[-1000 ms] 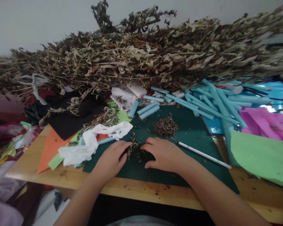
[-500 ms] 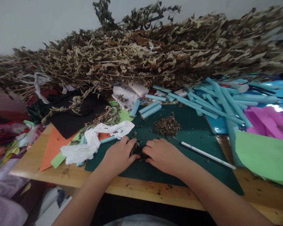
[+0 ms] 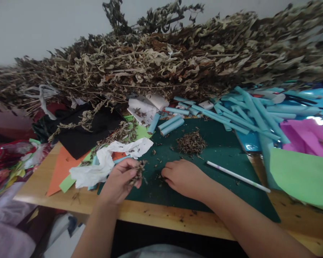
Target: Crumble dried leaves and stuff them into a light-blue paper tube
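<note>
In my left hand (image 3: 121, 181) a small clump of dried leaves (image 3: 137, 175) is pinched between thumb and fingers, lifted over the left side of the dark green mat (image 3: 220, 195). My right hand (image 3: 181, 177) rests on the middle of the mat, fingers curled down and closed; whatever lies under them is hidden. Dark leaf crumbs (image 3: 158, 175) are scattered beside its fingertips. Beyond the right hand sits a heap of crumbled dried leaves (image 3: 191, 142). A thin white stick (image 3: 238, 176) lies to its right on the mat.
Bundled dried plants (image 3: 161, 64) stretch along the back. Blue paper tubes (image 3: 172, 127) lie at the mat's far edge, with more blue rolls (image 3: 239, 118) at right. Crumpled white tissue (image 3: 104, 163), orange paper (image 3: 63, 168) and black sheet (image 3: 94, 136) are left; green paper (image 3: 303, 179) is right.
My left hand has lifted from the mat and moved left and toward me, turning with the dried leaves in its fingers. My right hand has stayed almost in place.
</note>
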Demonstrator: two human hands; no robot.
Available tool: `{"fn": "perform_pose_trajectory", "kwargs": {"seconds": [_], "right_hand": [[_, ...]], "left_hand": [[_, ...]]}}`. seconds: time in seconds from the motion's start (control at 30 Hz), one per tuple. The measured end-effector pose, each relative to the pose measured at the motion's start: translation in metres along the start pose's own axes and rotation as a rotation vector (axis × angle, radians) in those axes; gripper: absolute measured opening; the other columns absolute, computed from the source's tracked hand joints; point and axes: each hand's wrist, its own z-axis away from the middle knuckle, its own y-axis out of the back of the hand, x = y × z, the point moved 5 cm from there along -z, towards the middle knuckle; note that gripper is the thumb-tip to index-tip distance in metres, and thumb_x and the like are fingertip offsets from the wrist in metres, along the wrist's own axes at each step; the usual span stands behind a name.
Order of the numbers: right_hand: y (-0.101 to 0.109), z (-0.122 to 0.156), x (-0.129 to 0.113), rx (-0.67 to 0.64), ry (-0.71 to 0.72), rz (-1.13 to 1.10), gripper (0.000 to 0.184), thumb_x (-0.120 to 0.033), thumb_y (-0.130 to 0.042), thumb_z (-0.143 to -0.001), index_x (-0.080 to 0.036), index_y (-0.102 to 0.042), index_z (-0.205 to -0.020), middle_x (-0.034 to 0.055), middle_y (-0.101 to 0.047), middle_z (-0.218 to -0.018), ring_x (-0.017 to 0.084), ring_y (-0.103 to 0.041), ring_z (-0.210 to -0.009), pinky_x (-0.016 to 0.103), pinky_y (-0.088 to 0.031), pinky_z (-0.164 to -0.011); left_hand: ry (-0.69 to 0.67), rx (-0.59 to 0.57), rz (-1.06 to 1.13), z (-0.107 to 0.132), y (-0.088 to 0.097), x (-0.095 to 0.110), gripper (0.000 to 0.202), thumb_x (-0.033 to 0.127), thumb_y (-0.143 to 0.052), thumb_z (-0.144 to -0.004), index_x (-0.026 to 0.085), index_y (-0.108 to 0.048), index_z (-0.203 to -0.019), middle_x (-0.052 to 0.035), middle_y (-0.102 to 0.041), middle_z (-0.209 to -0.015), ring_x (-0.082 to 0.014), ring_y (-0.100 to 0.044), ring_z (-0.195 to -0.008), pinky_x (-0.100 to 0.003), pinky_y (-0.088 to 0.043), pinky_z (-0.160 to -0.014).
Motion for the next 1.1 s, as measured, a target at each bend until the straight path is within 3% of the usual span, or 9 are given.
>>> {"fn": "perform_pose_trajectory", "kwargs": {"seconds": [0.1,0.2,0.4,0.63,0.9,1.03,1.1], "right_hand": [[0.006,0.001,0.002,0.033,0.005,-0.023,0.011,-0.023,-0.044,-0.077,-0.020,-0.055,-0.079,0.0015,-0.057,-0.079,0.016,-0.054,-0.072,0.027,-0.032,-0.056],[0.010,0.001,0.008,0.075,-0.020,-0.031,0.012,-0.024,-0.043,-0.078,-0.020,-0.055,-0.079,0.0010,-0.056,-0.078,0.015,-0.052,-0.070,0.026,-0.031,-0.056],[0.011,0.003,0.016,0.124,-0.070,-0.033,0.013,-0.023,-0.043,-0.078,-0.020,-0.055,-0.080,0.0010,-0.055,-0.079,0.014,-0.051,-0.071,0.024,-0.028,-0.054],[0.012,0.004,0.017,0.137,-0.080,-0.048,0.012,-0.021,-0.042,-0.077,-0.020,-0.054,-0.078,0.0002,-0.054,-0.076,0.013,-0.050,-0.069,0.023,-0.027,-0.052],[0.014,0.005,0.018,0.162,-0.091,-0.047,0.010,-0.022,-0.043,-0.077,-0.020,-0.054,-0.077,0.0000,-0.054,-0.075,0.012,-0.050,-0.068,0.023,-0.027,-0.052],[0.014,0.005,0.017,0.165,-0.088,-0.045,0.010,-0.022,-0.044,-0.076,-0.020,-0.053,-0.076,-0.0003,-0.054,-0.075,0.013,-0.050,-0.067,0.023,-0.027,-0.051],[0.014,0.005,0.017,0.171,-0.085,-0.048,0.010,-0.021,-0.043,-0.076,-0.020,-0.053,-0.075,-0.0001,-0.054,-0.074,0.013,-0.050,-0.066,0.023,-0.028,-0.052]], "left_hand": [[0.083,0.084,0.609,0.004,-0.005,-0.010,0.008,0.015,-0.054,-0.063,0.016,-0.050,-0.069,0.0045,-0.044,-0.057,-0.0025,-0.040,-0.044,-0.013,-0.034,-0.041],[0.133,0.164,0.848,0.003,-0.013,-0.022,0.006,0.014,-0.047,-0.064,0.015,-0.051,-0.069,0.0037,-0.042,-0.058,-0.0020,-0.039,-0.047,-0.013,-0.038,-0.045],[0.107,0.133,0.968,-0.001,-0.026,-0.025,0.006,0.019,-0.044,-0.067,0.015,-0.046,-0.064,0.0017,-0.041,-0.062,-0.0047,-0.042,-0.053,-0.014,-0.040,-0.047],[0.085,0.231,1.065,-0.010,-0.032,-0.026,0.030,0.028,-0.037,-0.081,0.014,-0.038,-0.055,0.0034,-0.033,-0.052,-0.0046,-0.036,-0.046,-0.012,-0.034,-0.040],[0.101,0.239,1.039,-0.019,-0.035,-0.026,0.022,0.017,-0.034,-0.079,0.011,-0.047,-0.062,0.0005,-0.039,-0.060,-0.0012,-0.037,-0.045,-0.007,-0.035,-0.038],[0.090,0.194,1.019,-0.019,-0.038,-0.027,0.023,0.019,-0.034,-0.079,0.011,-0.056,-0.080,-0.0004,-0.042,-0.064,-0.0008,-0.037,-0.046,-0.007,-0.036,-0.040],[0.084,0.160,1.050,-0.019,-0.040,-0.027,0.025,0.022,-0.034,-0.079,0.012,-0.057,-0.078,-0.0012,-0.044,-0.067,-0.0010,-0.039,-0.047,-0.007,-0.037,-0.041]]}}
